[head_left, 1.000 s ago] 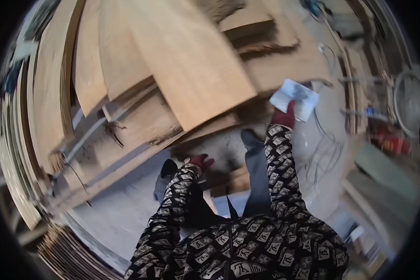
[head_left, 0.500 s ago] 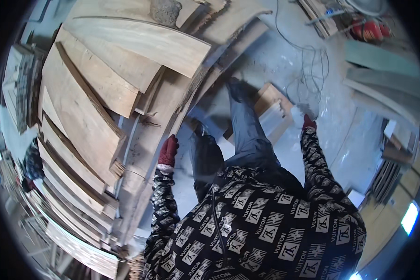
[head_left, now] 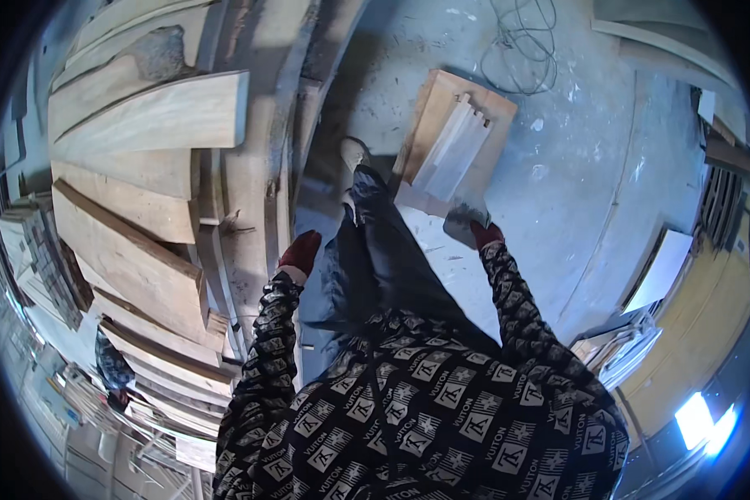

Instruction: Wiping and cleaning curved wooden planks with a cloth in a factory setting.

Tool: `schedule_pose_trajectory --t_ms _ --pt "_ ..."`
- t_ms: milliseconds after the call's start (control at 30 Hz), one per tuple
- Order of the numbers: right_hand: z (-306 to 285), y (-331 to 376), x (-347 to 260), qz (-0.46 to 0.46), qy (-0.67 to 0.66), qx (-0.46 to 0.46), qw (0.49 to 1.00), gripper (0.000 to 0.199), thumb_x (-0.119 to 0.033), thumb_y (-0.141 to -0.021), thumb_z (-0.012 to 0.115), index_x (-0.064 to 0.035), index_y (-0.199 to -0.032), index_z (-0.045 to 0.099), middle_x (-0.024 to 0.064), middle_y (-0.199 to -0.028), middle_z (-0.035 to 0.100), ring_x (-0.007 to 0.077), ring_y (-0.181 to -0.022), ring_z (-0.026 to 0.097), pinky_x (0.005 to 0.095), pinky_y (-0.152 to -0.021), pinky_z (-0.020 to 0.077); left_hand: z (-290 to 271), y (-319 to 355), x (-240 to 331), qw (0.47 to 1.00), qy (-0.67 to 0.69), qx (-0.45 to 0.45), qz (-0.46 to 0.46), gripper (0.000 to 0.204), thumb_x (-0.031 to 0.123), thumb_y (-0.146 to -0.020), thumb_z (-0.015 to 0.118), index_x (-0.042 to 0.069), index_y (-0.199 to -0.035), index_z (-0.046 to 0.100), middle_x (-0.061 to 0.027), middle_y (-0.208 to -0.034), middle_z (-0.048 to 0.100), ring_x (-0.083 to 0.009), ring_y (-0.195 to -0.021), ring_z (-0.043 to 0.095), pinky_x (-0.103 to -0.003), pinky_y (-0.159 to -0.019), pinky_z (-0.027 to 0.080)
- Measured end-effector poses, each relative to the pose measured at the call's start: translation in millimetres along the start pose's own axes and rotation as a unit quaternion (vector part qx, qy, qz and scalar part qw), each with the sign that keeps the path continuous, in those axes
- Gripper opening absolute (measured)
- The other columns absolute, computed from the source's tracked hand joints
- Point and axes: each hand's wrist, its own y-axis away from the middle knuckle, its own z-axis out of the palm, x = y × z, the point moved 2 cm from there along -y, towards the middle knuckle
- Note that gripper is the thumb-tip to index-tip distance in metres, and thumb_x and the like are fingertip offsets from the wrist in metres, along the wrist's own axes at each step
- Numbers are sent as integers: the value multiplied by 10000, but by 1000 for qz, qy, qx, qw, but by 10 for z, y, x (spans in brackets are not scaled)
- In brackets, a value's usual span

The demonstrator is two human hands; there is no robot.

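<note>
My left hand (head_left: 301, 252), in a dark red glove, hangs beside my thigh, near the edge of the wood stack. Its fingers look loosely stretched, and nothing shows in them. Out to the right, my right hand (head_left: 487, 235), gloved the same way, is closed on a pale grey, partly see-through thing (head_left: 467, 218) whose kind I cannot make out. Beyond that thing, a brown board (head_left: 502, 108) lies on the floor, with several pale wooden strips (head_left: 454, 146) on top of it.
Thick wooden slabs (head_left: 129, 242) are piled at left, some ends jutting toward me. A coiled cable (head_left: 521, 58) lies on the floor ahead. White panels (head_left: 658, 268) stand at right. Part of another person (head_left: 112, 358) shows beyond the slabs at far left.
My view has turned and my legs have changed position in a step. The slabs now sit farther left. My right hand, still holding the grey thing, has come closer to my body.
</note>
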Motion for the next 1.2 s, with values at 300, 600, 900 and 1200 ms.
schedule_pose_trajectory --t_ms 300,600,900,1200 --pt "268 -694 1581 157 -31 70 985 591 -522 -699 580 -25 -1020 583 174 -971 604 320 -956 554 381 -801 438 965 -1343 943 989 -75 -124 25 526 397 -866 399 56 -1263 341 -151 -1273 393 -275 -1131 423 -351 -955 321" --pt "696 -2676 2202 -149 63 55 985 486 -255 -783 577 -62 -1205 432 135 -1238 448 245 -1129 442 338 -857 411 2419 -2753 1537 999 -10 -28 13 765 561 -770 478 26 -1286 298 -198 -1289 356 -317 -1199 335 -366 -993 277" --pt "686 -3142 982 -48 -267 -124 954 368 -216 -836 499 -79 -1177 470 166 -1191 473 279 -1122 440 328 -924 361 3118 -3267 1244 992 19 111 -49 666 304 -703 698 12 -1191 351 -153 -1040 539 -232 -972 520 -335 -844 409" --pt "212 -3908 1674 -334 -108 119 929 371 -37 -788 536 -44 -1153 473 135 -1171 481 246 -1073 452 376 -895 384 3233 -3572 1016 969 206 125 -52 473 347 -825 544 35 -1167 451 -175 -1065 549 -268 -1016 516 -346 -868 392"
